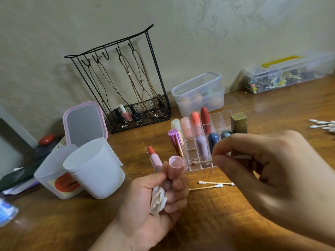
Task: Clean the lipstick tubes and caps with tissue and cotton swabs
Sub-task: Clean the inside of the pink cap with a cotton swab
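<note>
Pinching a used cotton swab (202, 162) between thumb and forefinger, the right hand (268, 171) holds the wooden stick level, its lipstick-stained tip pointing toward nine o'clock and stopping just short of the pink cap (176, 162). That cap sits in the left hand (159, 192), gripped between thumb and curled fingers with its open mouth tilted up toward the swab. The same hand's fingers also clamp a pink lipstick tube (155, 159) at eleven o'clock of the cap, its coral bullet exposed and leaning away, and a crumpled white tissue (158, 201) is tucked into the palm at six o'clock. Two more cotton swabs (212, 185) lie on the wooden table (226, 211) at four o'clock of the cap. Behind the fingers, at twelve to one o'clock, a clear organizer (215, 122) holds capped lipsticks upright. A white cup (94, 167) stands at nine o'clock, and a heap of clean swabs (324, 125) lies far off at two o'clock.
</note>
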Demonstrator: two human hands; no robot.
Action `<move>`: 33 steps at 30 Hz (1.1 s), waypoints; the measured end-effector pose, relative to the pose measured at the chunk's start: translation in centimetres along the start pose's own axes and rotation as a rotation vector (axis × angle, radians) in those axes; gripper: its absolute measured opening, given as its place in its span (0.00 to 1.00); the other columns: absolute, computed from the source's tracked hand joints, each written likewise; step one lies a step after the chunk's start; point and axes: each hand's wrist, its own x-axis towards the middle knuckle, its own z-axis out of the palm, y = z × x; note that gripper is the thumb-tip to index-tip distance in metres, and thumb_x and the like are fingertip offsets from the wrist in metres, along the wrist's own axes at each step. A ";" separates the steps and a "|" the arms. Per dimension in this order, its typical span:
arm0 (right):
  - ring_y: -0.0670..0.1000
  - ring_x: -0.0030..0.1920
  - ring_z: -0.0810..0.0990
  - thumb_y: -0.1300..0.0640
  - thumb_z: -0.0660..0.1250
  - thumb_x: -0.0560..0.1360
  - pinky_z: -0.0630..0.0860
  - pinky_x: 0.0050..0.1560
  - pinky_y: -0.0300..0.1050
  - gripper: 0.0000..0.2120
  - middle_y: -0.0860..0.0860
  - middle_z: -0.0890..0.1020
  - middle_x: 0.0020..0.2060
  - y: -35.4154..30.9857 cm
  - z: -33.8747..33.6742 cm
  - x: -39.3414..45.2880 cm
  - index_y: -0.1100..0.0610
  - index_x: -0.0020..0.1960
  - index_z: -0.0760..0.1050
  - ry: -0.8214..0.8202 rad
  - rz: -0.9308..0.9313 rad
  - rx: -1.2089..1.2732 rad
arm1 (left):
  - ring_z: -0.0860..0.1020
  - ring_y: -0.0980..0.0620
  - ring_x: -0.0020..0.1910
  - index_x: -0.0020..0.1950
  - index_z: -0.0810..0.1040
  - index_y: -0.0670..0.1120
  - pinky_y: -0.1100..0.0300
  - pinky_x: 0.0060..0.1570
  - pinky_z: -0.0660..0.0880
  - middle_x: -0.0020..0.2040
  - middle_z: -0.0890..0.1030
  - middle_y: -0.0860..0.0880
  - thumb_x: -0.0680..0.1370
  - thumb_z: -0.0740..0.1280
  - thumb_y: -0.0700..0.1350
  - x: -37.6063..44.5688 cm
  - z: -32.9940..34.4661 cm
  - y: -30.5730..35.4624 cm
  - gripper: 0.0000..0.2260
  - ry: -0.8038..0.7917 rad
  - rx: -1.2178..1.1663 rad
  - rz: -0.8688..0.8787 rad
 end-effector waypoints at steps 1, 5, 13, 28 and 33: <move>0.43 0.23 0.71 0.50 0.67 0.73 0.70 0.23 0.40 0.03 0.42 0.75 0.24 -0.1 0.1 0.0 0.46 0.40 0.77 0.005 0.000 -0.027 | 0.64 0.55 0.23 0.39 0.77 0.39 0.65 0.19 0.60 0.30 0.69 0.45 0.72 0.61 0.41 0.0 0.1 0.0 0.08 -0.002 -0.008 0.001; 0.37 0.25 0.64 0.46 0.63 0.74 0.72 0.25 0.40 0.05 0.36 0.71 0.27 -0.4 0.6 -0.1 0.45 0.43 0.76 0.038 -0.007 -0.017 | 0.63 0.55 0.23 0.39 0.77 0.41 0.65 0.19 0.60 0.29 0.68 0.47 0.73 0.65 0.42 0.2 -0.2 -0.1 0.06 -0.053 0.040 -0.003; 0.50 0.22 0.72 0.48 0.62 0.75 0.68 0.22 0.37 0.12 0.45 0.78 0.26 -0.4 1.0 -0.4 0.50 0.39 0.81 0.006 -0.127 -0.204 | 0.64 0.53 0.27 0.39 0.81 0.41 0.61 0.27 0.62 0.31 0.70 0.45 0.71 0.68 0.42 0.1 -0.1 -0.4 0.05 -0.037 0.230 0.106; 0.44 0.24 0.76 0.45 0.62 0.75 0.72 0.23 0.39 0.12 0.43 0.79 0.26 -0.3 2.4 -1.0 0.48 0.41 0.82 -0.060 -0.059 -0.013 | 0.71 0.53 0.29 0.39 0.84 0.45 0.64 0.30 0.64 0.30 0.74 0.44 0.68 0.67 0.47 -0.3 0.4 -1.0 0.08 0.041 0.398 0.326; 0.51 0.20 0.70 0.49 0.59 0.75 0.60 0.24 0.35 0.15 0.45 0.75 0.23 -0.2 1.9 -0.7 0.51 0.36 0.80 -0.038 -0.098 -0.266 | 0.68 0.54 0.28 0.40 0.85 0.46 0.56 0.35 0.51 0.31 0.73 0.46 0.71 0.65 0.49 -0.2 0.1 -0.9 0.11 0.057 0.433 0.251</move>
